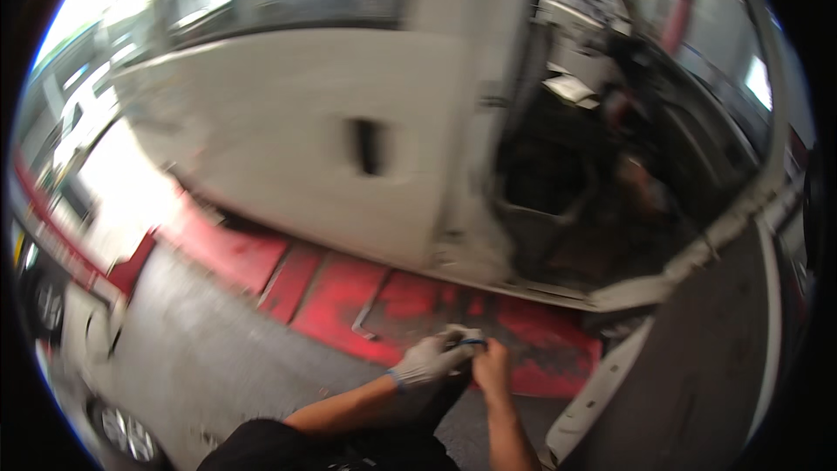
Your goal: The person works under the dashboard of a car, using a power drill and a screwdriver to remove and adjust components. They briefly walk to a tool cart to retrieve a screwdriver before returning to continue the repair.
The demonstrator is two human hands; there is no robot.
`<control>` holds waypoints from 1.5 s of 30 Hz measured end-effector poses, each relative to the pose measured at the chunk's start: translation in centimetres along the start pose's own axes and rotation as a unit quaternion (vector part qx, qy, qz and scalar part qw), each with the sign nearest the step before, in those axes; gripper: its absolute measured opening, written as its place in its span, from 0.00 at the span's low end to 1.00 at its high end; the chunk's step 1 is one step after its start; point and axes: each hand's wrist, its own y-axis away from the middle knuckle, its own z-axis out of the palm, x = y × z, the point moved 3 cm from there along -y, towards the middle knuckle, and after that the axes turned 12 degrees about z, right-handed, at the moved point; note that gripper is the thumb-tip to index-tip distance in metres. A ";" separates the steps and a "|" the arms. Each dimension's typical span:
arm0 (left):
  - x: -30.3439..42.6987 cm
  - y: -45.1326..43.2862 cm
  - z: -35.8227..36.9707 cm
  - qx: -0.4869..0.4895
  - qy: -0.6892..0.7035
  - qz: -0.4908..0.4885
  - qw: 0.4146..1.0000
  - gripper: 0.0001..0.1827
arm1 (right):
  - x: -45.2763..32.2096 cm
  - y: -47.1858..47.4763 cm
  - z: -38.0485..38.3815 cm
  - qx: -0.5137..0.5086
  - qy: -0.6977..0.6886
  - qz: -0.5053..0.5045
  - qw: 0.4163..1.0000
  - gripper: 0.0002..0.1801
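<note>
A pale knit work glove with a blue cuff edge covers my left hand (425, 361), which is in front of my body at the lower middle. Bare-skinned, my right hand (492, 367) meets it from the right, its fingers closed at the blue edge of a second pale cloth piece, apparently another work glove (465, 332). The left fingers curl against that same piece. Blur hides the exact grip. Below and beyond both hands is a red lift platform (418, 297), with a bent metal bar, possibly a wrench (367, 322), lying on it.
A pale vehicle body with a closed door (288, 124) stands across the front. To its right is an open doorway with a dark interior (556, 176). An open door panel (700, 347) is close on my right. Grey floor (176, 327) extends left, towards a car wheel (124, 432).
</note>
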 end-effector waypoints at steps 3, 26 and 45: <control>4.1 -8.4 2.1 -0.021 -0.125 -0.072 0.989 0.28 | 0.5 -7.5 -4.6 0.007 -0.006 -0.022 1.000 0.17; 20.7 -38.1 18.6 -0.128 -0.496 0.152 0.845 0.17 | -5.9 -37.5 -29.3 -0.248 -0.611 -0.015 0.752 0.19; 28.0 -55.3 23.1 -0.179 -0.256 0.132 0.941 0.24 | -9.1 -55.2 -31.2 -0.541 -0.433 0.137 0.708 0.35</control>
